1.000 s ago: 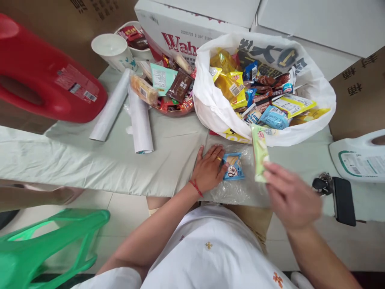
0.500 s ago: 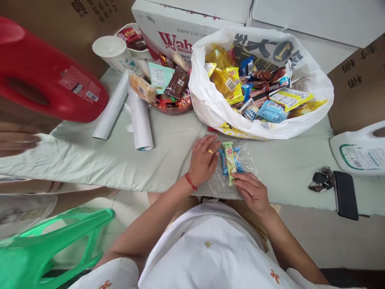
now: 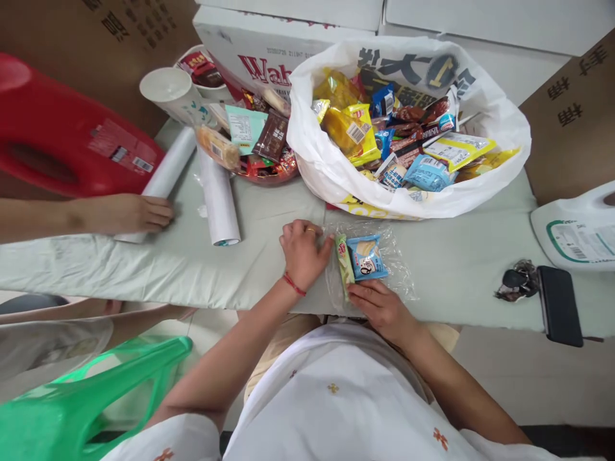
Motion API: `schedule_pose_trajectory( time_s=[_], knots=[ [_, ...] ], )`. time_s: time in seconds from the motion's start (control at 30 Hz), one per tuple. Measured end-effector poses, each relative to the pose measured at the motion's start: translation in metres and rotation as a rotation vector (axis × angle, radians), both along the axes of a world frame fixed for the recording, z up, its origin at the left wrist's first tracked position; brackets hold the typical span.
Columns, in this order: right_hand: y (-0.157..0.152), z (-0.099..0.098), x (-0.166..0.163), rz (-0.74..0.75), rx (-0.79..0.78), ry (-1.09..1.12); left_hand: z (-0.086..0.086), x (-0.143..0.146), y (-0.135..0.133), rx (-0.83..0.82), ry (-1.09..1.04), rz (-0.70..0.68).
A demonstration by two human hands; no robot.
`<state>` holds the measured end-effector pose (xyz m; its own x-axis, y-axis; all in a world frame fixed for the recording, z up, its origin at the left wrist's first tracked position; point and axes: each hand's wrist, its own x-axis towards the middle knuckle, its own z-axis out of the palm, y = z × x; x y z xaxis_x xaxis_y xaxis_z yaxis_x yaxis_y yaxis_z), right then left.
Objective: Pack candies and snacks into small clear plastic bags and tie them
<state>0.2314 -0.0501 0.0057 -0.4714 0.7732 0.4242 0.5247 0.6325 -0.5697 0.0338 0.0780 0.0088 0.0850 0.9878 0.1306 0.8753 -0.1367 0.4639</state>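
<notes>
A slim green snack packet (image 3: 343,257) lies upright along the left side of a blue snack packet (image 3: 368,257), both on a sheet or bag of clear plastic (image 3: 400,272). The fingers of my right hand (image 3: 382,308) are closed at the lower end of the green packet. My left hand (image 3: 305,251) rests at the left edge of the plastic, fingers bent and thumb apart, its thumb tip close to the green packet's top. Behind them stands a white plastic bag (image 3: 317,182) filled with wrapped snacks.
At left another person's hand (image 3: 129,214) touches a white roll (image 3: 170,169); a second roll (image 3: 218,202) lies beside it. Around are a red jug (image 3: 72,141), paper cup (image 3: 170,93), snack bowl (image 3: 269,176), keys (image 3: 519,280), phone (image 3: 560,304), white jug (image 3: 576,234) and green stool (image 3: 52,410).
The green packet has moved left off the blue one, now beside it, with my right hand. My left hand has shifted left. The other person's hand has reached in to the white roll.
</notes>
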Motion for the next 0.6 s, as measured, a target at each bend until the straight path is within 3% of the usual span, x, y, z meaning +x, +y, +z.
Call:
schedule_pose_trajectory(
  time_s=[0.13,0.3,0.5,0.6],
  knots=[
    [0.002,-0.001,0.014,-0.055,-0.031,-0.065,-0.001,-0.004,0.001,-0.058,-0.053,-0.069],
    [-0.008,0.002,0.020,-0.146,-0.034,-0.151,0.000,-0.001,0.007,0.036,-0.133,-0.063],
    [-0.026,-0.005,0.013,-0.323,0.030,-0.180,0.012,0.015,0.024,-0.156,0.117,-0.280],
    [-0.032,-0.004,0.011,-0.403,0.008,-0.179,0.016,0.015,0.020,-0.211,0.131,-0.324]
  ],
)
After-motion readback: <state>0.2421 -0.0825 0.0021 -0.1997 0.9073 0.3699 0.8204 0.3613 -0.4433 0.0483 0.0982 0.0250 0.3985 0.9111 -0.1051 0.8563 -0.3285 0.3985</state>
